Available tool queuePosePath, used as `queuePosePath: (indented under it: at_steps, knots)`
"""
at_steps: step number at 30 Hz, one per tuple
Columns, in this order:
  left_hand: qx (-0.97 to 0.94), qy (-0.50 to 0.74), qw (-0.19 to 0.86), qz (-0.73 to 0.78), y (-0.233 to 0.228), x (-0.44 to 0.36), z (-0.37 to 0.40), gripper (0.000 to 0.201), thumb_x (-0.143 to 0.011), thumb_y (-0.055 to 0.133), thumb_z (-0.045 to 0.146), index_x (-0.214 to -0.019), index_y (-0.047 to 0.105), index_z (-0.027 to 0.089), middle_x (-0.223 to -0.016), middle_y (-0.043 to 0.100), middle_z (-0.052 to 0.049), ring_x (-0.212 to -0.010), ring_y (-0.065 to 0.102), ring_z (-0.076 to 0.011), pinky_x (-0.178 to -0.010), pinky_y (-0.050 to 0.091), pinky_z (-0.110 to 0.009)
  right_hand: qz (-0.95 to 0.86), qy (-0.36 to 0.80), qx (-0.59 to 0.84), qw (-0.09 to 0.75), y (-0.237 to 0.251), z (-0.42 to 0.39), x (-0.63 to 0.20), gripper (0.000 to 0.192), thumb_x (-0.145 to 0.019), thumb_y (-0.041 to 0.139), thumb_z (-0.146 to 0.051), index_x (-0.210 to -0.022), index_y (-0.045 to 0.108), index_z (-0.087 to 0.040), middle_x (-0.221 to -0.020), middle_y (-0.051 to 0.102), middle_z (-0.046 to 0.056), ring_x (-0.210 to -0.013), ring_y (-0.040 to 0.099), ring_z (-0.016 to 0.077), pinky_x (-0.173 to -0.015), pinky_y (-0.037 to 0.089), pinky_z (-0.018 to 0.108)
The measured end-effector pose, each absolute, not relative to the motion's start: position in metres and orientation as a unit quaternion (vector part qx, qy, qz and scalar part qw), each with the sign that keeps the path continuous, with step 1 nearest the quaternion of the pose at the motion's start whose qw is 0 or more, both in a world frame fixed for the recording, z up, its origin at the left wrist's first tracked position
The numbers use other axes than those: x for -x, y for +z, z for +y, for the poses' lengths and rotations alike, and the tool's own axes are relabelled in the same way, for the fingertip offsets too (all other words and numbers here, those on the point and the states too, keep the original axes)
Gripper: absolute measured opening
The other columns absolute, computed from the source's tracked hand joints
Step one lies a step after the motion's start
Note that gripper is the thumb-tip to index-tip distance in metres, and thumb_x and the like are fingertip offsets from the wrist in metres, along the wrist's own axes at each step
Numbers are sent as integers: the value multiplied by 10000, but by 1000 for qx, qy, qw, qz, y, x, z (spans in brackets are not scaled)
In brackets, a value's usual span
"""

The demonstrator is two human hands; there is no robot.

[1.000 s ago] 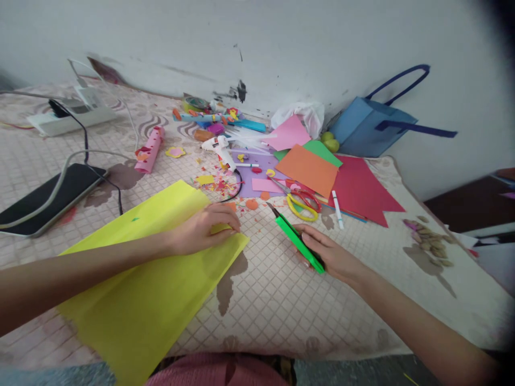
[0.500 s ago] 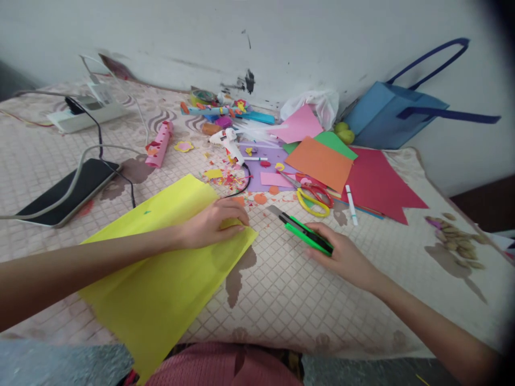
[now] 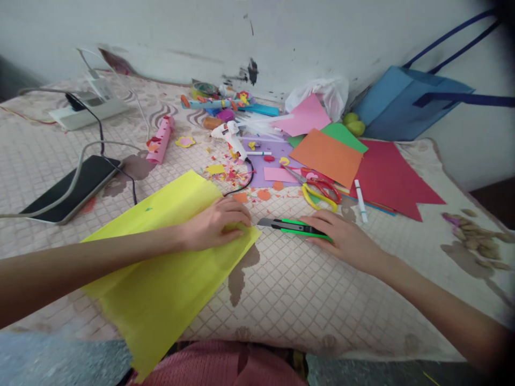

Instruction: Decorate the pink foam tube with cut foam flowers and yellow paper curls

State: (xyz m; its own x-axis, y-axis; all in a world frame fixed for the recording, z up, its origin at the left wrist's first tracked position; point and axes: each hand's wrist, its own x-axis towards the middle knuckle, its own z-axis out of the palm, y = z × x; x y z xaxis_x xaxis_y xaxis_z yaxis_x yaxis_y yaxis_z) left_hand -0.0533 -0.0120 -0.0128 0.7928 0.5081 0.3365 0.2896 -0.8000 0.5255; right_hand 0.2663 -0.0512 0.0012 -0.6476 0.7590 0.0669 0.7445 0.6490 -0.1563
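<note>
Left hand (image 3: pixel 219 222) lies palm down, fingers curled and pressing the far right corner of the yellow paper sheet (image 3: pixel 161 262), which lies flat on the patterned cloth (image 3: pixel 289 300). Right hand (image 3: pixel 341 238) is closed around a green utility knife (image 3: pixel 292 227), at 3 o'clock from the left hand; blade end points to 9 o'clock, tip just beside the paper's corner; whether it touches the paper, cannot tell. Yellow-and-red scissors (image 3: pixel 319 193) sit at 12 o'clock from the right hand, white marker (image 3: pixel 360 200) next to them at 3 o'clock. Orange sheet (image 3: pixel 328 156) overlaps red sheet (image 3: pixel 386 179). White glue gun (image 3: pixel 231 136) at 12 o'clock from the left hand, paper scraps around it. Black phone (image 3: pixel 74 187) at 9 o'clock, cable across it. Blue bag (image 3: pixel 410 107) against the wall at 2 o'clock.
</note>
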Motion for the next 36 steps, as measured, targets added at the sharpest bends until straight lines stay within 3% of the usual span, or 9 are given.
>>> queuePosePath:
  at_steps: [7,13,23,36]
  knots:
    - [-935,244,182,183,3,46,-24,167,-890,459,212,-907,622,179,-952,632,-68,-921,538,-183,-860,402,-359,-919,62,388,35,-1,-44,-267,382,-899,445,-359,-1228,518,-180,-1051,561,112,-951,545,241,-805,476,399]
    - [-954,185,157,177,-1,43,-28,164,-871,509,276,-944,635,199,-1054,593,-80,-977,509,-209,-886,368,-383,-932,43,358,22,-2,-35,-268,397,-901,437,-389,-1217,529,-167,-1006,570,112,-935,535,247,-789,460,403]
    - [-933,180,217,222,-15,46,-18,200,-817,576,257,-1004,624,203,-1069,577,-81,-1011,504,-216,-907,372,-369,-943,25,332,9,5,-26,-268,358,-909,422,-358,-1225,533,-231,-961,593,91,-910,552,241,-764,453,391]
    - [-918,199,253,230,-21,47,-17,238,-790,610,230,-1023,616,186,-1081,577,-83,-1030,508,-212,-922,368,-365,-944,14,330,-21,7,-18,-271,337,-910,419,-302,-1213,534,-213,-974,580,100,-947,530,252,-791,452,402]
